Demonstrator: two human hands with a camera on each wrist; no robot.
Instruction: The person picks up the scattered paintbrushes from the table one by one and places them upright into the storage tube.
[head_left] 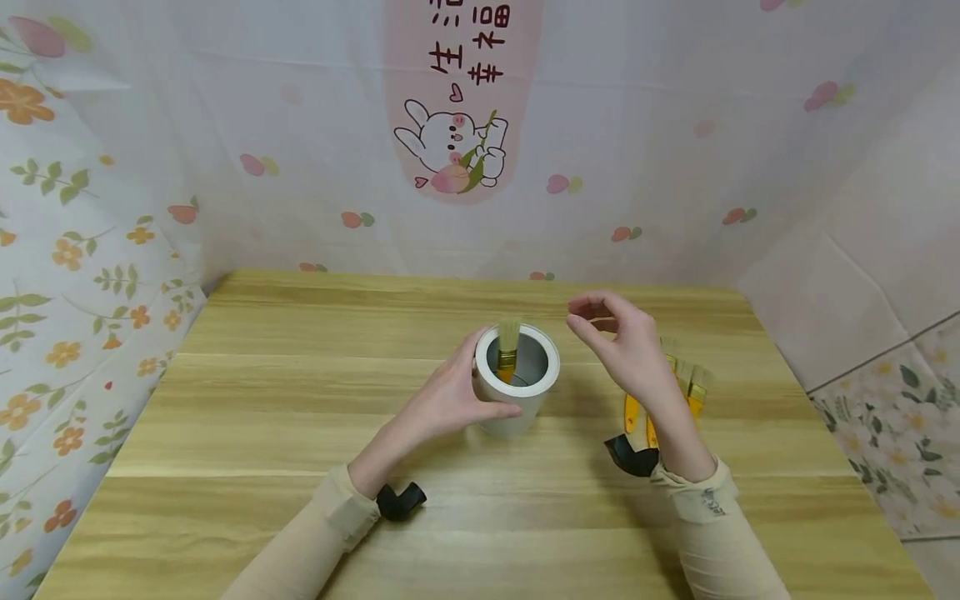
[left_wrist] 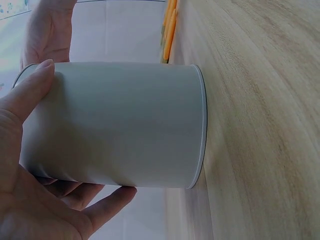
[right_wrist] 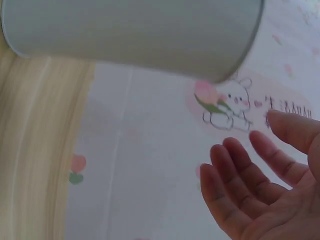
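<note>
My left hand (head_left: 450,400) wraps around the white cylindrical metal cup (head_left: 517,392), thumb on the near side and fingers curled round the far wall at about nine o'clock of the cup; the left wrist view shows the same grasp, my thumb (left_wrist: 30,95) lying along the cup's wall (left_wrist: 120,125) and my fingers (left_wrist: 100,197) round its other side. The cup stands upright on the light wooden table (head_left: 300,417), near the middle of it.

Inside the cup one small paintbrush with pale bristles, a brass ferrule and an orange handle (head_left: 508,350) stands bristles up, leaning against the wall at roughly eleven o'clock.

My right hand (head_left: 630,350) hovers in the air at about three o'clock of the cup, just beside its rim and not touching it. It is released and holds nothing: the fingers are loosely bent and spread, which the right wrist view confirms, showing the bare palm and fingers (right_wrist: 250,175) below the cup's wall (right_wrist: 130,30).

Beneath and behind my right hand, at about four o'clock of the cup, more orange-handled paintbrushes (head_left: 693,387) lie on the table in a small cluster, partly hidden by my wrist.

Behind the table hangs a pale cloth backdrop with a cartoon rabbit print (head_left: 450,150).
</note>
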